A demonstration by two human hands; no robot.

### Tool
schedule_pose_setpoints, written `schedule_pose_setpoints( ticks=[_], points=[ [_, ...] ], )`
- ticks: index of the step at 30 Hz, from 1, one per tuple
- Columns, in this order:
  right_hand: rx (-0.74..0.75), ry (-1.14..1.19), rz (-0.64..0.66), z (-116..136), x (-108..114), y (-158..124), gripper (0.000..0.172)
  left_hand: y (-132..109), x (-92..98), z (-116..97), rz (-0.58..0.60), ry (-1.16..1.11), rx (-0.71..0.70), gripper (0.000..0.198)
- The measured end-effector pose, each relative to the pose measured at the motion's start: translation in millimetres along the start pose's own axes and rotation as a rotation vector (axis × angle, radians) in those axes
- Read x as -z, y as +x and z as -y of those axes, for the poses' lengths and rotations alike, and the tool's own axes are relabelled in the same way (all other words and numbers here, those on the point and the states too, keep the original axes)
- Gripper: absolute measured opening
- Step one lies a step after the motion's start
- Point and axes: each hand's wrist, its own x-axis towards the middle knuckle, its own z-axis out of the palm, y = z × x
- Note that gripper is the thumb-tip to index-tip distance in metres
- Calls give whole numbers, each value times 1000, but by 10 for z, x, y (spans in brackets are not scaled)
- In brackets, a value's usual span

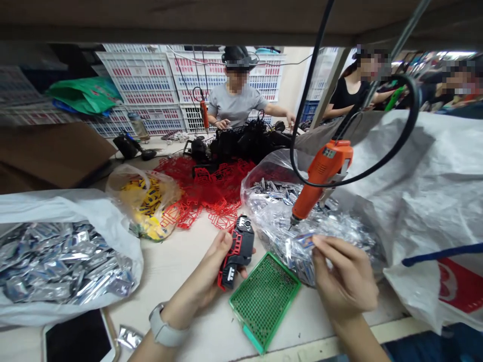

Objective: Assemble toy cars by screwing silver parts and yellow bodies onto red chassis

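My left hand (211,264) is closed around a black toy vehicle part with red trim (241,244), tilted over the white table. Between the thumb and fingers of my right hand (345,274) is a small flat blue and silver piece (305,240), too blurred to name exactly. A green tray with a grid of holes (266,296) lies between my hands, with small dark bits like screws at its far corner. Above my right hand hangs an orange electric screwdriver (320,176), its tip over a clear bag of shiny silver pieces (271,229).
At the left lie a white bag of silver pieces (71,266), a bag of yellow parts (149,201) and a tablet (81,339). Red plastic frames (206,188) and black parts (245,141) are heaped ahead. A person in grey (237,103) sits opposite. White sacks (433,166) stand right.
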Motion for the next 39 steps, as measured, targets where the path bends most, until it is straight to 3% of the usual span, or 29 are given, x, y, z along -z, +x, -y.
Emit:
schedule_pose_setpoints(
  ticks=[4, 10, 15, 23, 29, 32, 36, 39],
  points=[
    [188, 228, 245, 84, -100, 74, 61, -28, 17, 56, 85, 48, 38, 73],
    [297, 369, 372, 130, -226, 70, 57, -34, 37, 52, 70, 47, 27, 75],
    [301, 391, 356, 145, -241, 41, 55, -37, 34, 29, 52, 96, -22, 74],
    [318, 376, 273, 166, -278, 20, 40, 22, 50, 65, -31, 316, -232, 70],
    [307, 321, 259, 212, -281, -17, 27, -3, 62, 78, 39, 345, -276, 65],
    [300, 308, 257, 215, -323, -41, 25, -26, 67, 77, 96, 344, -271, 76],
    [243, 325, 269, 297, -345, 42, 28, -16, 77, 50, 122, 349, -268, 86],
    [85, 385, 252, 453, -155, 151, 35, 27, 103, 38, 70, 383, -309, 80]
  ],
)
